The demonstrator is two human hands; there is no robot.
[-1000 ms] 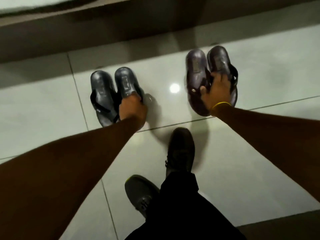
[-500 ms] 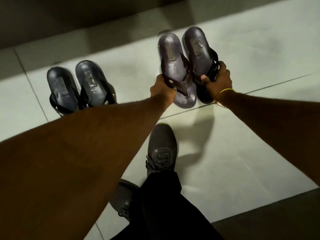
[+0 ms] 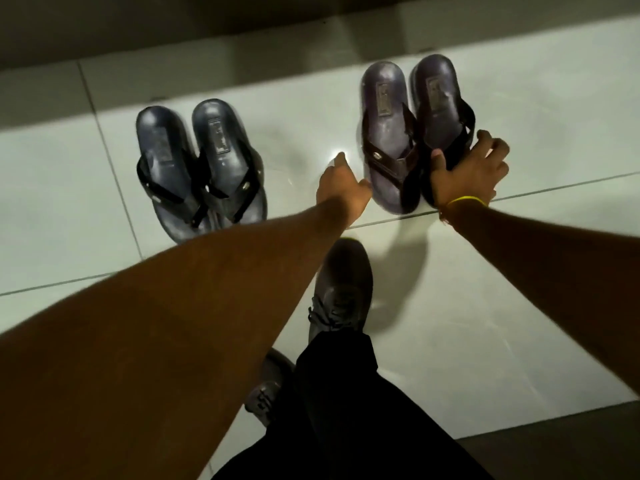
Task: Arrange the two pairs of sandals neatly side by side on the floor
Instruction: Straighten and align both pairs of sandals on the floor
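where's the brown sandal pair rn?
Head view, upper right: the brown sandal pair lies on the floor tile, between the left hand and right hand, right of the black pair.

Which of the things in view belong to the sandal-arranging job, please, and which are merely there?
Part of the job:
- dark grey pair, lying untouched
- brown pair, under the hands
- left hand, beside the brown pair
- right hand, spread on its right sandal

Merely there:
- laced shoes on the person's feet
- yellow wrist thread
- tiled floor
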